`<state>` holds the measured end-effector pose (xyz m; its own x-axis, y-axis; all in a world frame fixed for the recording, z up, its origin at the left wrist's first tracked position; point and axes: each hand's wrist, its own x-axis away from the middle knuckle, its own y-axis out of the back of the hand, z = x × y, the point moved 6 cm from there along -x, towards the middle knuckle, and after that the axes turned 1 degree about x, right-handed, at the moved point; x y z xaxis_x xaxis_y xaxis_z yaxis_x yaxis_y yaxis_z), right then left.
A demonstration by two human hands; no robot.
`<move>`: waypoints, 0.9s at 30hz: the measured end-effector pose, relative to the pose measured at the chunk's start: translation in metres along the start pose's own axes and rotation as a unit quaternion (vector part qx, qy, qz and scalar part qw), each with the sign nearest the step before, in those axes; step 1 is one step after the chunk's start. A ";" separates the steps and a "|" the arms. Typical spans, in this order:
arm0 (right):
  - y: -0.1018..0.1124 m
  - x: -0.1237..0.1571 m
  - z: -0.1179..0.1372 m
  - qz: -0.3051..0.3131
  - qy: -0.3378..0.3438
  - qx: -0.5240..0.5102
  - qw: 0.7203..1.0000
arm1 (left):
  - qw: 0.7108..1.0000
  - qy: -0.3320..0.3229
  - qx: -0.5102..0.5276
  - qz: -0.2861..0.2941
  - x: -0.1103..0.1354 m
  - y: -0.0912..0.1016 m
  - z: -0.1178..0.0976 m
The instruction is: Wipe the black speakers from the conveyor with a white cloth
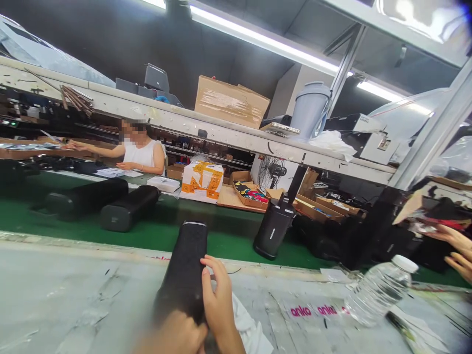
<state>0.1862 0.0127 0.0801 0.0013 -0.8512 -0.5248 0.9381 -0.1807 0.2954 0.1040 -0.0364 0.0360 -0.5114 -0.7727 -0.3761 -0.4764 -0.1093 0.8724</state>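
Note:
A long black box-shaped object (186, 260) with rounded edges lies on the bench in front of me, its far end pointing at the green belt. My right hand (217, 290) rests along its right side, fingers stretched out and touching it. Over the near end is my left hand (175, 334), smeared by motion, so its fingers cannot be made out. White cloth or paper (245, 324) lies beside my right wrist. The near end of the black object is partly hidden behind my hands.
A plastic bottle (383, 290) stands at right on the bench. Another person's hands (455, 246) reach in at the right edge. Across the green belt (226, 231) sits a person in white (143, 155). Black units (129, 209) and a lettered black canister (275, 228) stand on the belt.

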 end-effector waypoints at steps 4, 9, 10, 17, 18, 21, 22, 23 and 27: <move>-0.001 0.001 -0.006 -0.021 -0.004 -0.007 1.000 | 0.991 0.089 -0.094 0.033 0.000 0.020 -0.004; 0.000 0.000 -0.010 -0.035 -0.004 -0.007 0.999 | 0.981 0.144 -0.105 0.074 -0.016 0.031 -0.011; 0.001 0.000 -0.011 -0.035 -0.004 -0.007 0.999 | 0.980 0.151 -0.103 0.080 -0.022 0.032 -0.008; 0.000 0.000 -0.002 -0.016 0.013 -0.017 1.000 | 0.970 0.204 -0.096 0.087 -0.086 0.043 0.060; -0.001 0.001 0.000 -0.011 0.018 -0.020 1.000 | 0.972 0.196 -0.081 0.096 -0.094 0.042 0.071; -0.005 0.003 0.006 0.006 0.035 -0.028 0.999 | 0.980 0.167 -0.041 0.097 -0.109 0.040 0.096; -0.006 0.004 0.007 0.012 0.041 -0.030 0.999 | 0.982 0.165 -0.041 0.081 -0.108 0.041 0.101; -0.007 0.004 0.008 0.016 0.046 -0.032 0.998 | 0.984 0.163 -0.045 0.062 -0.103 0.043 0.104; -0.012 0.004 0.015 0.021 0.069 -0.043 0.997 | 0.991 0.126 -0.037 0.007 -0.062 0.045 0.098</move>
<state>0.1698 0.0038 0.0867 0.0828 -0.7805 -0.6196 0.9623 -0.0990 0.2533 0.0439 0.0683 0.0681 -0.3179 -0.9053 -0.2818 -0.4117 -0.1359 0.9011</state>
